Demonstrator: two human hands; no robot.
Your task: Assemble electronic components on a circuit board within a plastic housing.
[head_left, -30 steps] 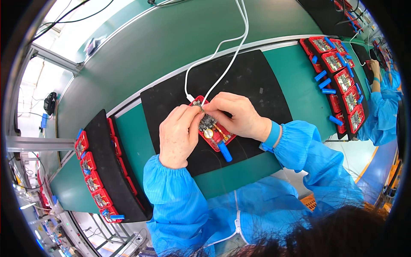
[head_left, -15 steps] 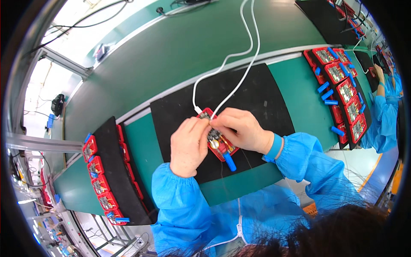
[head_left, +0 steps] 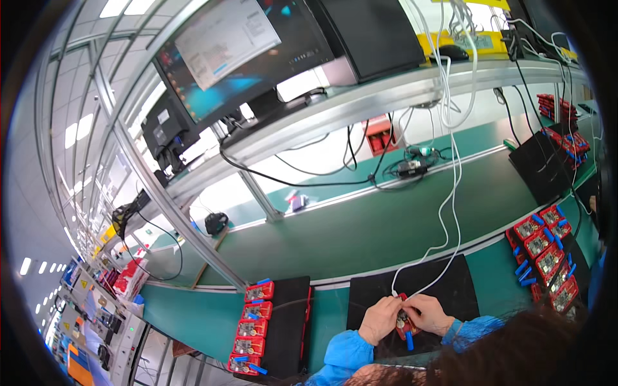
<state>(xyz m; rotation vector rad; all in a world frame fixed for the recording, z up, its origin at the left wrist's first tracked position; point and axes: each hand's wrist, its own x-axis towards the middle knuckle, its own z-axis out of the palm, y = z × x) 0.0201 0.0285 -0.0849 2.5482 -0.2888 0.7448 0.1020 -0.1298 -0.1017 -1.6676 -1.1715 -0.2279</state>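
Observation:
A red open case with a circuit board (head_left: 403, 323) lies on a black mat (head_left: 454, 289), a blue cylinder (head_left: 409, 341) at its near end. My left hand (head_left: 380, 320) is closed at the board's upper left side; what its fingertips grip is hidden. My right hand (head_left: 427, 314) pinches the end of a white cable (head_left: 432, 283) at the board's top, fingertips against those of my left. A second white cable (head_left: 412, 264) runs to the case's far end, just beyond my left fingers.
Red cases with boards (head_left: 250, 329) line a black strip at left; more cases (head_left: 549, 262) with blue cylinders stand at right. A metal-framed shelf (head_left: 380, 90) carries a lit monitor (head_left: 244, 55) above the green bench (head_left: 335, 248). Black cables (head_left: 302, 179) hang under it.
The view has swung upward and left, bringing the monitor and shelf into sight. Both hands stay together at the same board, now lower in the picture.

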